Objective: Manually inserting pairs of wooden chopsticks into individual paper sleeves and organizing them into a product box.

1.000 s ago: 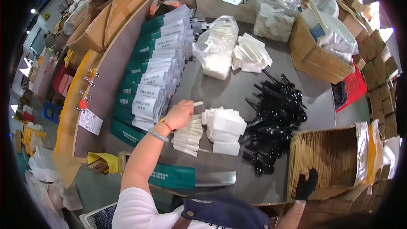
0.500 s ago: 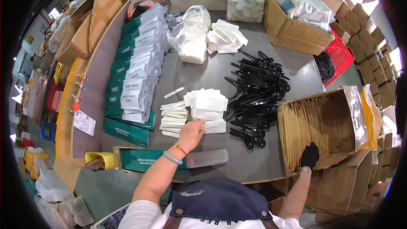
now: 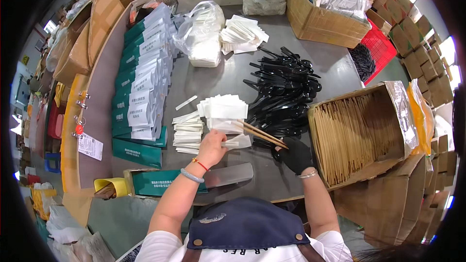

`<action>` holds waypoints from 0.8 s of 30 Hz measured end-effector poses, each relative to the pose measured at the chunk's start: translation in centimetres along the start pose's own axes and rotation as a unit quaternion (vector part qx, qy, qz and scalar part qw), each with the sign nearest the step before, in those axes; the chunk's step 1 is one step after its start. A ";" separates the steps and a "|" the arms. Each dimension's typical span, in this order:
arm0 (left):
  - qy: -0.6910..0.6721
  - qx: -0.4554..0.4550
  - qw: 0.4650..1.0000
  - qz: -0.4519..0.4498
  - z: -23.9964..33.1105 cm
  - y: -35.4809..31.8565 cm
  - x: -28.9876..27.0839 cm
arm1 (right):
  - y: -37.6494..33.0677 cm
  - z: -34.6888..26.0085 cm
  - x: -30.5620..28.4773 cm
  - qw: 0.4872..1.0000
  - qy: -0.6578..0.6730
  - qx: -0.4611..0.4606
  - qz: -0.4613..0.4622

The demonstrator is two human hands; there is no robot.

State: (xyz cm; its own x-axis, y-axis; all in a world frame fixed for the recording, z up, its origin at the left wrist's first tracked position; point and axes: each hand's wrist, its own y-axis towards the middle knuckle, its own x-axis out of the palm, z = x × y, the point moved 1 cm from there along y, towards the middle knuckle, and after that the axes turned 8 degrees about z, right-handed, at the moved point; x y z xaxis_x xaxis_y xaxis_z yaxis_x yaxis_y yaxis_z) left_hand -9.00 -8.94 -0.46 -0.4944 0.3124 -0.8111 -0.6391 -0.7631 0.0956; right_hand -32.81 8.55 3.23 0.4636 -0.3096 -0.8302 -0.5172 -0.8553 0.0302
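Observation:
In my right hand [image 3: 296, 155], which wears a black glove, is a pair of wooden chopsticks [image 3: 262, 133] pointing left over the table. Beneath this hand, part of a black spoon [image 3: 276, 154] shows; whether the glove grips it too I cannot tell. My bare left hand [image 3: 212, 148] pinches a small white paper packet [image 3: 239, 141], its fingertips partly hidden. Just beyond it lie flat white napkin packets [image 3: 223, 109]. A stack of narrow white packets [image 3: 188, 133] sits to its left. Black plastic spoons [image 3: 286, 92] are heaped beyond my right hand.
At right stands a cardboard box [image 3: 396, 116] of wooden chopsticks. Green and white printed pouches [image 3: 143, 82] line the left side. A green tray with a clear sleeve [image 3: 230, 175] lies along the near edge. Bagged white packets [image 3: 206, 34] and another carton [image 3: 323, 22] are farther back.
My right hand has left the chopstick box and moved left, bringing out chopsticks. My left hand stays by the white packets, now pinching one. The whole view has shifted slightly.

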 end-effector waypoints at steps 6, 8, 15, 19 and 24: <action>-0.150 -0.105 0.980 -0.078 1.7 -0.9 -2.7 | 0.7 0.5 0.2 0.999 -0.034 0.000 -0.022; -0.200 -0.104 0.968 -0.106 2.4 -2.1 -4.5 | 0.6 0.8 -0.4 1.000 0.000 0.012 -0.013; 0.059 0.079 0.994 -0.049 4.0 -9.2 -5.3 | -1.7 -3.3 1.5 0.990 0.103 -0.089 -0.026; 0.104 0.142 0.984 -0.029 3.5 -12.6 -4.3 | -3.8 -5.1 5.9 0.975 0.119 -0.162 -0.096; 0.157 0.151 0.975 -0.031 2.7 -13.2 -6.2 | -4.3 -5.9 6.1 0.977 0.059 -0.171 -0.115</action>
State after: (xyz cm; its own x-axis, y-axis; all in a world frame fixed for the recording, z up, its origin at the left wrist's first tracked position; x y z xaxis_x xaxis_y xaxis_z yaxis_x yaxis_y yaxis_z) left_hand 0.89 0.71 4.82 -0.2746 0.1283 -0.9530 -0.8303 -0.5314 0.1677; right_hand -23.49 7.91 1.28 0.6298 -0.1208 -0.7673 -0.1279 -0.9905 0.0509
